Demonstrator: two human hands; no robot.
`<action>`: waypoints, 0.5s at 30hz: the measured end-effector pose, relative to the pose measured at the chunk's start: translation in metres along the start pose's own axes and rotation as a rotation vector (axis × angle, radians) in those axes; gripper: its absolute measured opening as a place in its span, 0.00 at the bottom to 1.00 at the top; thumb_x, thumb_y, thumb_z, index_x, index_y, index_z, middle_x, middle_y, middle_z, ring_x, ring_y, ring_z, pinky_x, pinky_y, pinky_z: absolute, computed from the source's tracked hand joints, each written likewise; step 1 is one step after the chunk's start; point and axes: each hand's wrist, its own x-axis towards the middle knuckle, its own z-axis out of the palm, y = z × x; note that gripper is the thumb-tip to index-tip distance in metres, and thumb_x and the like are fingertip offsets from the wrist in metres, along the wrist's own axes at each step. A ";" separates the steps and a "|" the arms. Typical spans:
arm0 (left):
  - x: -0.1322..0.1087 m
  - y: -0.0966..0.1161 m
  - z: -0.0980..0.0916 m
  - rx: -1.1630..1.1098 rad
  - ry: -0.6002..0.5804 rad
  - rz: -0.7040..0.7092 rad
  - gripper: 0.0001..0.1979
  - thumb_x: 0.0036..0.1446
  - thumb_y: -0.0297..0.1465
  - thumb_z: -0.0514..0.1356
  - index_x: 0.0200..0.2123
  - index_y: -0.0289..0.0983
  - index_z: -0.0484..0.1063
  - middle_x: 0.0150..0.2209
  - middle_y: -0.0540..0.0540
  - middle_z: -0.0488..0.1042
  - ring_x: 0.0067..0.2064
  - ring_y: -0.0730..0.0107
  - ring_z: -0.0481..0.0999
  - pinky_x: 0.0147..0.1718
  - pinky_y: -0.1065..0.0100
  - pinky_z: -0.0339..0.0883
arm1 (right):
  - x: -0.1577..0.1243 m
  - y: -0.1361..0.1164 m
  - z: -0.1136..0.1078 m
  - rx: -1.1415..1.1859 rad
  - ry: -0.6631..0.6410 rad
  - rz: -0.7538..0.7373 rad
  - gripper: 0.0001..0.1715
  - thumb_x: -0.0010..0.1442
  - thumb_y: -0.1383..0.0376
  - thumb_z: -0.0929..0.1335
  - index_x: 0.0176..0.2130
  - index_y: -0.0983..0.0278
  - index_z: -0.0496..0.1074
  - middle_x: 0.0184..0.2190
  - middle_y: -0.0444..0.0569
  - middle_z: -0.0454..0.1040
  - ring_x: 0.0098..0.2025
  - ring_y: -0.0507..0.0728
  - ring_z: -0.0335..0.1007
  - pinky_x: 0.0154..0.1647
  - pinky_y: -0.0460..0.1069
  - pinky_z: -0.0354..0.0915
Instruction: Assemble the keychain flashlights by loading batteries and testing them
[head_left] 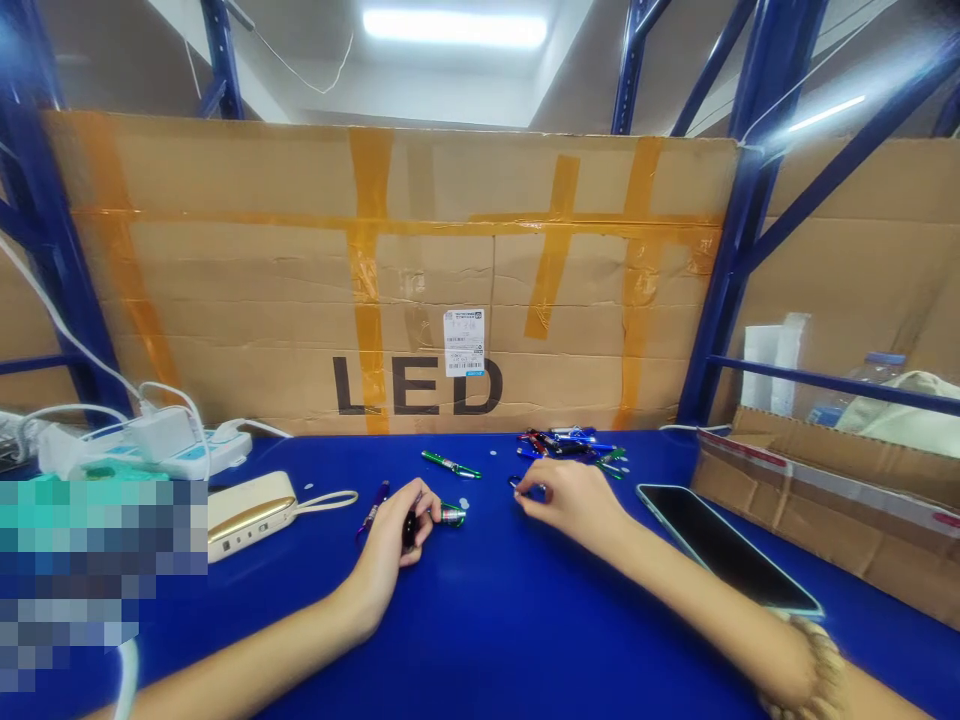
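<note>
A small black piece (pixel 409 530) is held in the left hand (pixel 405 525), whose fingers are curled round it above the blue tabletop (pixel 480 620). Just beyond those fingertips a short green piece with a silver band (pixel 453 515) is seen; whether it is gripped too or only touched cannot be told. Close by on the outer side of the same hand, a slim purple piece (pixel 371 510) is partly hidden. By the right hand (pixel 559 500), a small dark ring (pixel 514 481) is pinched between thumb and forefinger, and a beaded bracelet (pixel 802 665) is worn on that wrist. Behind the right hand, a pile of slim coloured pieces (pixel 577 440) is heaped, with blue, black, red and green among them, and its near edge is covered by the knuckles. Between the hands and farther back, a slim green piece (pixel 450 465) is laid alone. To the right, a smartphone (pixel 727 545) is placed screen up, beside a low cardboard box (pixel 832 530). To the left, a cream power bank (pixel 259 515) with a looped strap is set near a power strip (pixel 217 455) loaded with plugs. The back is closed off by a taped cardboard panel (pixel 262 300) printed "LED", framed by blue metal uprights (pixel 739 210).
</note>
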 end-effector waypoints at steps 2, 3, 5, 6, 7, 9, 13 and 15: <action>-0.001 0.000 0.001 0.022 -0.002 -0.007 0.21 0.45 0.49 0.52 0.19 0.38 0.52 0.21 0.53 0.60 0.18 0.81 0.49 0.13 0.78 0.37 | -0.002 0.000 0.005 -0.011 -0.090 -0.035 0.08 0.48 0.70 0.68 0.24 0.59 0.75 0.27 0.41 0.76 0.22 0.51 0.69 0.18 0.44 0.55; -0.001 0.001 0.001 0.034 -0.008 -0.018 0.21 0.45 0.49 0.52 0.19 0.38 0.52 0.21 0.53 0.60 0.18 0.81 0.48 0.13 0.78 0.38 | -0.002 0.000 0.006 -0.009 -0.107 -0.043 0.08 0.48 0.70 0.68 0.23 0.59 0.76 0.27 0.41 0.77 0.22 0.51 0.69 0.18 0.44 0.55; 0.000 0.000 0.001 0.054 -0.021 -0.047 0.21 0.44 0.50 0.52 0.19 0.38 0.53 0.20 0.54 0.59 0.18 0.81 0.48 0.13 0.78 0.38 | 0.001 -0.001 0.002 -0.033 -0.097 -0.010 0.08 0.49 0.69 0.68 0.24 0.58 0.76 0.27 0.41 0.77 0.22 0.51 0.70 0.18 0.44 0.56; 0.000 0.000 0.001 0.064 -0.025 -0.063 0.22 0.43 0.50 0.52 0.19 0.38 0.53 0.19 0.54 0.59 0.17 0.82 0.48 0.13 0.78 0.38 | 0.004 0.000 -0.004 -0.058 -0.074 0.028 0.08 0.49 0.68 0.67 0.25 0.57 0.76 0.27 0.41 0.77 0.23 0.52 0.71 0.19 0.44 0.56; 0.001 -0.001 0.000 0.074 -0.029 -0.075 0.22 0.43 0.51 0.52 0.19 0.38 0.53 0.19 0.54 0.59 0.17 0.82 0.48 0.12 0.78 0.38 | 0.007 0.001 -0.013 -0.089 -0.029 0.087 0.07 0.49 0.67 0.67 0.26 0.57 0.76 0.27 0.41 0.77 0.24 0.53 0.71 0.20 0.44 0.57; 0.004 -0.003 -0.002 0.098 -0.038 -0.085 0.23 0.42 0.52 0.53 0.19 0.38 0.53 0.19 0.54 0.60 0.16 0.82 0.48 0.11 0.79 0.37 | 0.012 0.010 -0.036 -0.155 0.097 0.225 0.08 0.50 0.64 0.66 0.28 0.58 0.76 0.27 0.43 0.77 0.26 0.54 0.72 0.23 0.45 0.58; 0.010 -0.009 -0.004 0.114 -0.077 -0.073 0.24 0.41 0.54 0.53 0.18 0.38 0.52 0.17 0.54 0.61 0.13 0.83 0.48 0.09 0.79 0.37 | 0.004 0.053 -0.097 -0.355 0.386 0.545 0.10 0.51 0.60 0.66 0.31 0.59 0.76 0.29 0.46 0.77 0.33 0.58 0.73 0.27 0.47 0.60; 0.011 -0.009 -0.004 0.105 -0.090 -0.065 0.24 0.41 0.54 0.52 0.18 0.38 0.52 0.17 0.54 0.61 0.13 0.84 0.47 0.08 0.79 0.38 | -0.012 0.084 -0.125 -0.508 0.358 0.676 0.09 0.50 0.63 0.67 0.29 0.64 0.77 0.29 0.54 0.77 0.34 0.62 0.73 0.27 0.50 0.59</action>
